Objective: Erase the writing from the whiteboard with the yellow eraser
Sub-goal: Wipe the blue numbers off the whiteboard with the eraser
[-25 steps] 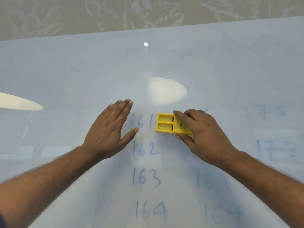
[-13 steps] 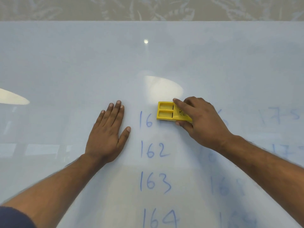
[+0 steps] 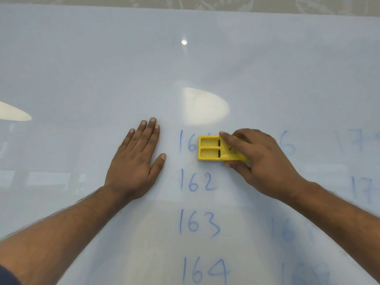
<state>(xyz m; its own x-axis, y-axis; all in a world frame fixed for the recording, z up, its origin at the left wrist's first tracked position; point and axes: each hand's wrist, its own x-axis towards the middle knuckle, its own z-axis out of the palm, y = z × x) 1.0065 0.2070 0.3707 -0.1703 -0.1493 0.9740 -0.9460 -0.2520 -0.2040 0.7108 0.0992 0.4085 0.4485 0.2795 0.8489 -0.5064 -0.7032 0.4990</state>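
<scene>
Wiping at blue numbers on the whiteboard [image 3: 267, 68].
Right hand [image 3: 261, 159] pinches the yellow eraser [image 3: 209, 148] over the tail of "161" [image 3: 186, 141]; left hand [image 3: 135, 161] lies flat beside it, fingers straight, holding nothing.

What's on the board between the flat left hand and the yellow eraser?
In the head view, only blue writing: the "16" of the top number lies between the left hand and the yellow eraser.

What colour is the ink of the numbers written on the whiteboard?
Blue, clearest in the head view on 162 and 163.
</scene>
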